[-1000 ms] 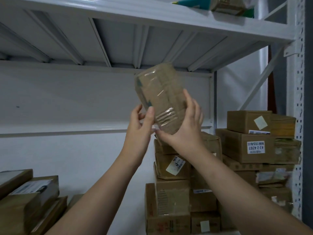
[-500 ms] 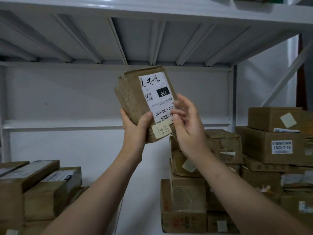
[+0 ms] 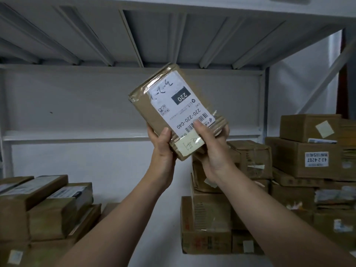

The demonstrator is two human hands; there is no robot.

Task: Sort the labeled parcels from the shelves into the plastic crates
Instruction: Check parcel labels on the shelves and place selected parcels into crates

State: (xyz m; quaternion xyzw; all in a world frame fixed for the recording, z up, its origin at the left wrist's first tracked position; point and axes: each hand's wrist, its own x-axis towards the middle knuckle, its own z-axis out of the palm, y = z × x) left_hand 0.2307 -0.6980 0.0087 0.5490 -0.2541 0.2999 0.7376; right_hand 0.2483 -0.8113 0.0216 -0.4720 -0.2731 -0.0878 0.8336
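labelled parcel (image 3: 178,110) now tilted further right, left hand (image 3: 162,151) and right hand (image 3: 212,151) both gripping its lower end

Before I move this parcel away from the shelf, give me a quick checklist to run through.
1. Grip on parcel: ok, left hand and right hand both hold its lower end.
2. Label facing me: ok, reads 220-220-C40.
3. Barcode uncovered: not ok, right thumb lies on it.
4. Parcel free of the stacked boxes: ok, held above them.
5. Crate location: cannot tell, none in view.
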